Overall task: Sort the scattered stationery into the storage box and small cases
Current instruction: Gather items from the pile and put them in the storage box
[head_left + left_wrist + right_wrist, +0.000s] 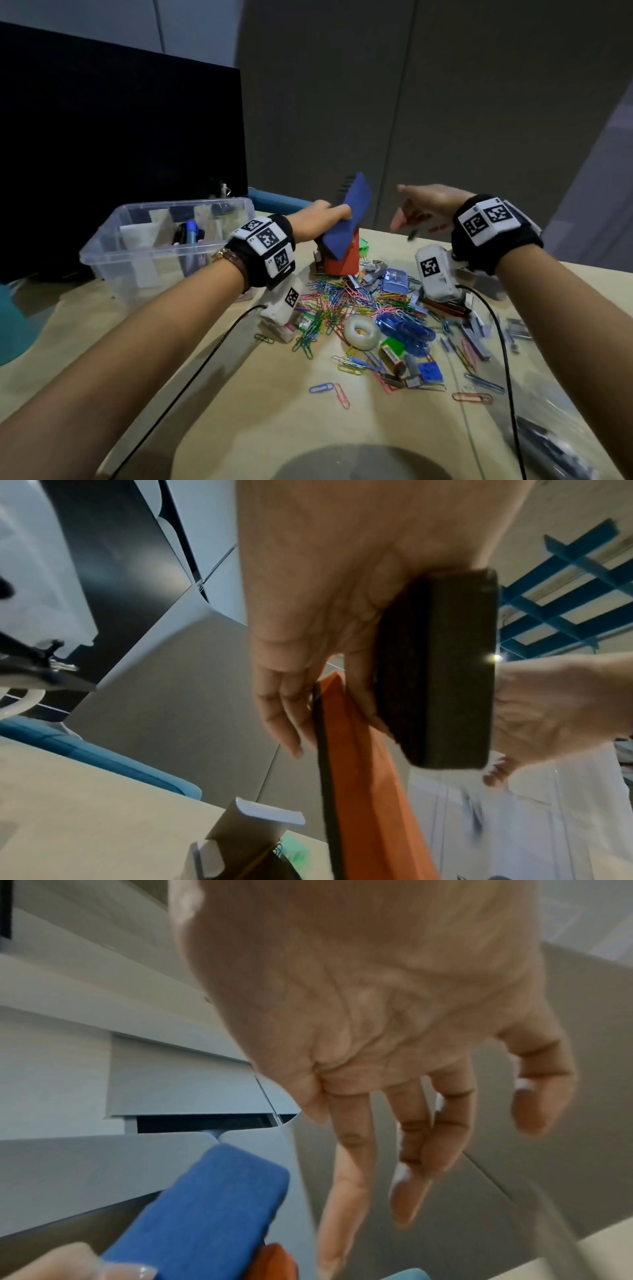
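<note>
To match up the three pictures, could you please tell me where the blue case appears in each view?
Head view: the blue case sits upper centre, tilted, gripped by the left hand.
Left wrist view: it shows as a dark block right of centre, against the palm.
Right wrist view: bottom left, blue face showing.
Shared landmark: the orange case just beneath it, seen in all three views.

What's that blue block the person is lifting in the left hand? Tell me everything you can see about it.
The blue block is a flat rectangular slab with rounded corners and a cloth-like blue face; its underside looks dark. The left hand grips it, tilted on a steep diagonal above the table, one end by the red-orange piece. The right hand hovers nearby, fingers spread, not touching it.
</note>
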